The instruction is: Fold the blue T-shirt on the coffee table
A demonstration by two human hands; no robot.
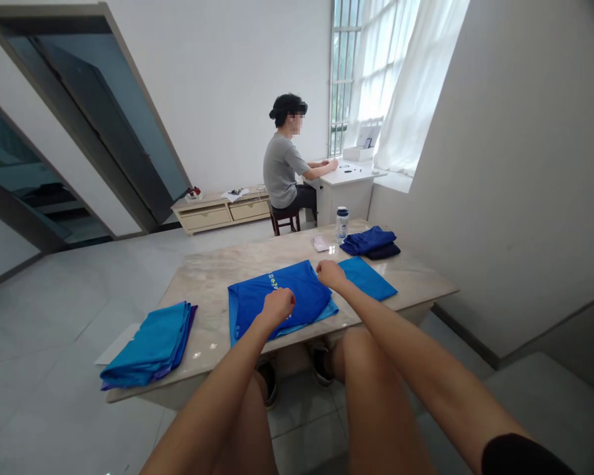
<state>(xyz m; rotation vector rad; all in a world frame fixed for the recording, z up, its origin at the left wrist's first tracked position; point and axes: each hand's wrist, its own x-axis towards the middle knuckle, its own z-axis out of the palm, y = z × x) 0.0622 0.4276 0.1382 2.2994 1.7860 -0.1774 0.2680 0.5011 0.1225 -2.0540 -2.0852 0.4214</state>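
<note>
Both hands rested on a blue shirt (pixel 282 297) lying mid-desk (pixel 208 277). The left hand (pixel 278 306) was curled on its near part, the right hand (pixel 330 273) at its far edge; fingers seemed pinched on cloth, though I cannot tell. A folded stack (pixel 148 346) lay left.

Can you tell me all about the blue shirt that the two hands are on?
The royal-blue cloth T-shirt with pale lettering lies flat and partly folded on the glossy beige marble table, near its front edge. A lighter blue cloth shows beneath it, sticking out to the right. The left hand is closed on its front part; the right hand is closed at its upper right corner. The lettering is too small to read.
</note>
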